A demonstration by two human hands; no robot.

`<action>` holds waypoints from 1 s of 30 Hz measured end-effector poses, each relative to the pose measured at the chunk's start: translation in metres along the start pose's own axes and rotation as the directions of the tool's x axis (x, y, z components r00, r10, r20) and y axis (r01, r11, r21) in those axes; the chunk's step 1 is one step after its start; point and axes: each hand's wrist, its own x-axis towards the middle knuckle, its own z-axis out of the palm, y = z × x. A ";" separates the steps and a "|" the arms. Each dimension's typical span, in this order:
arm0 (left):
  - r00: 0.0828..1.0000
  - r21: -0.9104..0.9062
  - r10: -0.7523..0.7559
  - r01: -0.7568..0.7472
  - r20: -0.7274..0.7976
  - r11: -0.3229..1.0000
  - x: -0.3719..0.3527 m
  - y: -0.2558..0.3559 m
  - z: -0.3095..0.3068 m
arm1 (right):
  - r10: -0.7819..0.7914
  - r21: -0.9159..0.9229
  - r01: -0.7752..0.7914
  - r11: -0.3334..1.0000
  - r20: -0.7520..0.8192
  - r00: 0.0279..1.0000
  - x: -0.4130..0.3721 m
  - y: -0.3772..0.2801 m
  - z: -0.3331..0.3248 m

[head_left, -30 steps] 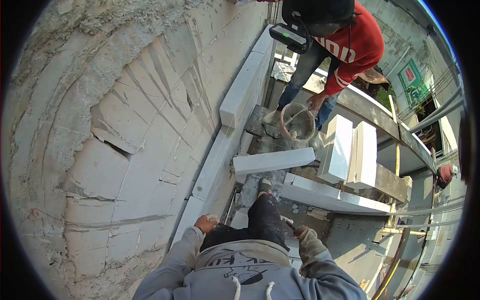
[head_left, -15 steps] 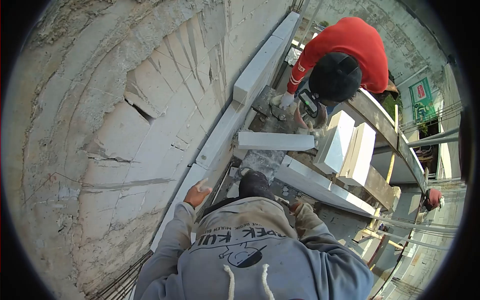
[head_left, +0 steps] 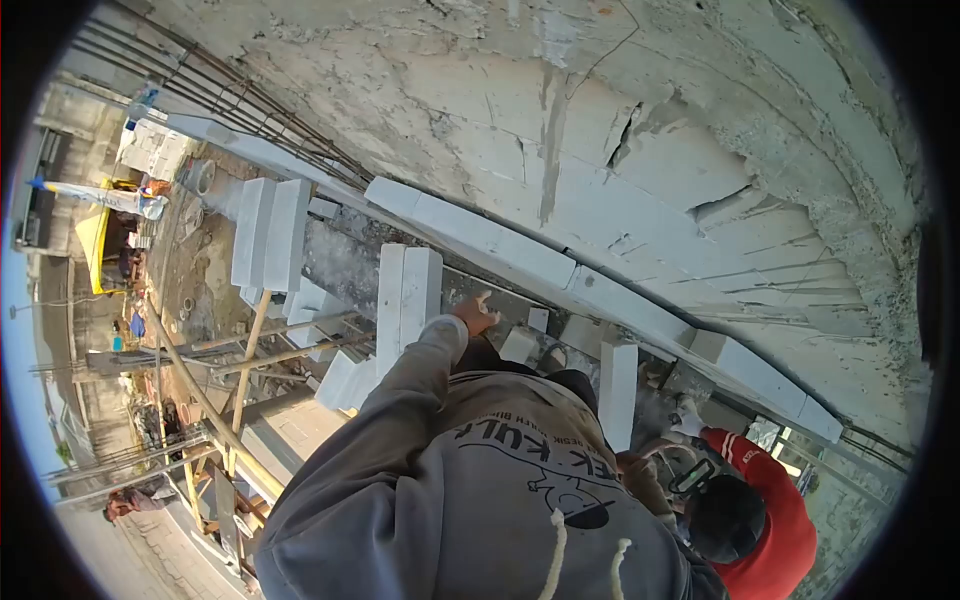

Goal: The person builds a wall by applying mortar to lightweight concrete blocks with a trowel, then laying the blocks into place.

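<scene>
Head view: left hand (head_left: 475, 315) reaches out at frame centre, fingers loosely curled with one raised, holding nothing, just beside two white blocks (head_left: 405, 290) standing on edge on the scaffold platform (head_left: 340, 255). Right hand (head_left: 630, 463) peeks past its cuff at lower right; I cannot tell its state. Another upright block (head_left: 617, 390) stands between them. A co-worker in red (head_left: 775, 505) crouches at lower right.

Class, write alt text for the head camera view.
A person in a grey hoodie holds their open left hand beside upright white blocks near a cracked wall. A co-worker in red bends low at lower right.
</scene>
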 end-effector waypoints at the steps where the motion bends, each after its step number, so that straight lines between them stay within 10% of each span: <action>1: 0.982 -0.040 -0.152 0.148 -0.114 0.988 -0.021 -0.011 -0.026 | -0.039 -0.170 0.038 0.985 -0.001 0.999 -0.006 -0.005 -0.024; 3: 0.897 -0.005 -0.316 0.330 -0.309 0.944 -0.023 -0.121 -0.031 | -0.141 -0.585 0.107 0.804 -0.013 0.990 0.020 -0.007 -0.054; 7: 0.653 -0.445 -0.649 0.483 -0.390 0.754 -0.105 -0.200 -0.025 | -0.188 -0.408 0.094 0.908 -0.197 0.962 0.012 -0.051 -0.090; 13: 0.547 -0.362 -0.836 0.769 -0.052 0.526 -0.162 -0.209 0.000 | -0.233 -0.696 0.147 0.702 -0.030 0.972 -0.096 -0.209 -0.099; 16: 0.712 -0.203 -0.698 0.674 -0.079 0.711 -0.146 -0.230 -0.014 | -0.177 -0.568 0.026 0.823 -0.213 0.961 -0.116 -0.283 -0.091; 21: 0.644 -0.455 -0.691 0.534 -0.328 0.713 -0.132 -0.272 -0.153 | 0.107 -0.064 -0.116 0.991 -0.133 0.985 -0.117 -0.378 -0.098; 23: 0.530 -0.151 -0.373 0.414 -0.762 0.897 -0.137 -0.313 -0.195 | -0.015 -0.320 -0.018 0.947 -0.101 0.995 -0.104 -0.414 -0.101; 25: 0.378 -0.153 -0.298 0.367 -0.876 0.918 -0.175 -0.304 -0.258 | -0.044 -0.441 -0.058 0.895 -0.217 0.975 -0.097 -0.446 -0.100; 27: 0.396 -0.616 -0.598 0.096 -0.697 0.782 -0.213 -0.302 -0.292 | -0.061 -0.447 -0.044 0.894 -0.217 0.974 -0.077 -0.476 -0.107; 30: 0.311 -0.763 -0.714 -0.067 -0.628 0.643 -0.247 -0.323 -0.265 | -0.152 -0.518 0.024 0.855 -0.208 0.966 -0.076 -0.524 -0.091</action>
